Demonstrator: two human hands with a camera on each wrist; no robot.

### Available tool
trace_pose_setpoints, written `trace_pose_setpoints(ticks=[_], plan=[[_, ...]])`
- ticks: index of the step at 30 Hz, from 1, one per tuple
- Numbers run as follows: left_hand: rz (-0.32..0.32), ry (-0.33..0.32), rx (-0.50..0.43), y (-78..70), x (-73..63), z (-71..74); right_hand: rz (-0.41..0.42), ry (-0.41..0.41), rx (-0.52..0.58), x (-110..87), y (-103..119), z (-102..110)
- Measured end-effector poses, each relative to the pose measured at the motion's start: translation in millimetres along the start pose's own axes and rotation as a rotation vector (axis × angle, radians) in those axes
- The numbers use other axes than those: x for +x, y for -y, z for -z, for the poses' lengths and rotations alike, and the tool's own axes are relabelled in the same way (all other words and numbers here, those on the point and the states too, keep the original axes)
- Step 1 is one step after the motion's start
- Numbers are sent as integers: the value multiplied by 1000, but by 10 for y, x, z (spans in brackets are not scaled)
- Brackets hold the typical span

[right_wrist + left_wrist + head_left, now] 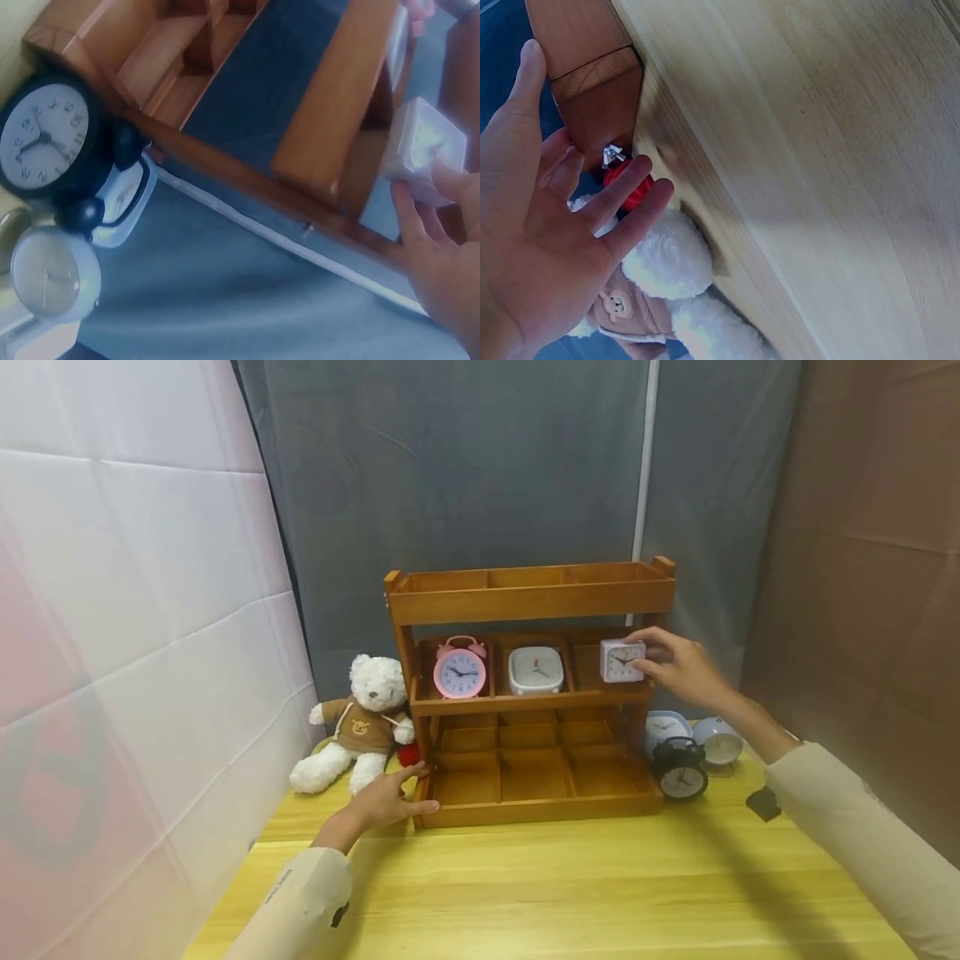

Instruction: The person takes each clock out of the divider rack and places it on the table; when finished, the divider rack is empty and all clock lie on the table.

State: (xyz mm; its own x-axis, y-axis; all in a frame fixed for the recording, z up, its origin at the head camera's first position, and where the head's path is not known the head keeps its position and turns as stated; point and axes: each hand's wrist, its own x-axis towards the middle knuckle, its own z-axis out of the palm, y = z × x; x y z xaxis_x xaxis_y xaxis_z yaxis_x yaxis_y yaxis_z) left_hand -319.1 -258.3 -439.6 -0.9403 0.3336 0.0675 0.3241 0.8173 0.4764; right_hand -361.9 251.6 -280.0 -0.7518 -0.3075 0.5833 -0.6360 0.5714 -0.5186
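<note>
My right hand [684, 670] pinches a small pale lilac square alarm clock [617, 667] between thumb and fingers, at the right compartment of the wooden rack's [525, 605] middle tier. The right wrist view shows the thumb on the clock's face [429, 142] and fingers behind it. In the same tier, a pink twin-bell alarm clock [460, 673] sits on the left and a white rounded-square clock [536, 671] in the centre. My left hand [385, 798] rests at the rack's lower left corner, fingers spread and extended, holding nothing.
A white teddy bear [363, 733] in a brown sweater leans left of the rack, beside a red object [408, 755]. Right of the rack stand a black twin-bell clock [681, 770], a light blue clock [666, 727] and a round white clock [720, 745]. Curtains surround the wooden table [525, 893].
</note>
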Motion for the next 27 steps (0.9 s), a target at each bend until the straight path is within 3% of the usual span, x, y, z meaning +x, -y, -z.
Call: trace_pose_setpoints(ticks=[7, 12, 18, 27], plan=[[-3, -6, 7, 14, -8, -12, 27, 0, -18, -223, 23, 205], [16, 5, 9, 5, -2, -11, -28, 2, -17, -452, -52, 378], [11, 8, 5, -8, -7, -3, -63, -11, -84, -744, -360, 517], [-10, 1, 4, -37, -15, 11, -95, -42, -87, -1139, -800, 638]])
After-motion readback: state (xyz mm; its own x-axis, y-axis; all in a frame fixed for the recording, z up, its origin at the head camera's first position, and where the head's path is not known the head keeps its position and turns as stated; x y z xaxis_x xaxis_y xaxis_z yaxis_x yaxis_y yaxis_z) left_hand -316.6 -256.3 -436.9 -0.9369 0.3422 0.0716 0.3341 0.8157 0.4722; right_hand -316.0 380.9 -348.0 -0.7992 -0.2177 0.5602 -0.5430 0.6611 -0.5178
